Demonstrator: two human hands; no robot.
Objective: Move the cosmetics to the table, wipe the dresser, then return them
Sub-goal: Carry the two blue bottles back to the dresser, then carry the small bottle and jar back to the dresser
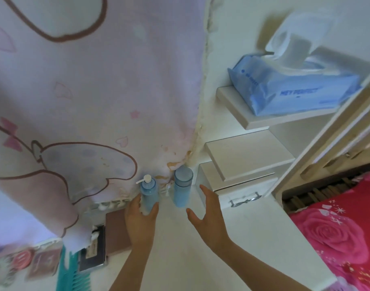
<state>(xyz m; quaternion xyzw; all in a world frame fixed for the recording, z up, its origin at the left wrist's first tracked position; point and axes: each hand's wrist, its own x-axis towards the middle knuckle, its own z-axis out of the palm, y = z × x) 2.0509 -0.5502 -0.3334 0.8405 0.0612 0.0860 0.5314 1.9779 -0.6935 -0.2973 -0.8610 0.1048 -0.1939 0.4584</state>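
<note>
Two bare forearms are reaching forward from the bottom edge over the white dresser top [232, 238]. The left hand [140, 222] is wrapping around the lower body of a blue pump bottle [148, 191], with the thumb on the bottle's right side and the fingers on its left, so the bottle is standing upright inside the grip with its white pump head pointing left above the hand. The right hand [207, 215] is hanging open, fingers and thumb spread wide in a curve, holding nothing; it is sitting just to the right of a taller blue capped bottle [182, 189], near it but not touching, and the thumb tip is lying just below and right of that bottle's base. The two bottles are standing side by side, slightly apart, at the back of the dresser against a pink cartoon-print cloth [85, 91] that is hanging over the wall. Left of the left wrist, a brown flat case [117, 232], a dark palette [93, 253] and a teal comb [71, 274] are lying near the edge. To the right of the open hand, a small white drawer [243, 195] with a metal handle is sitting beneath stepped shelves, and farther up, a blue tissue pack [295, 91] is resting on the top shelf [253, 120]. A red rose-print bedcover [343, 227] is showing at lower right.
</note>
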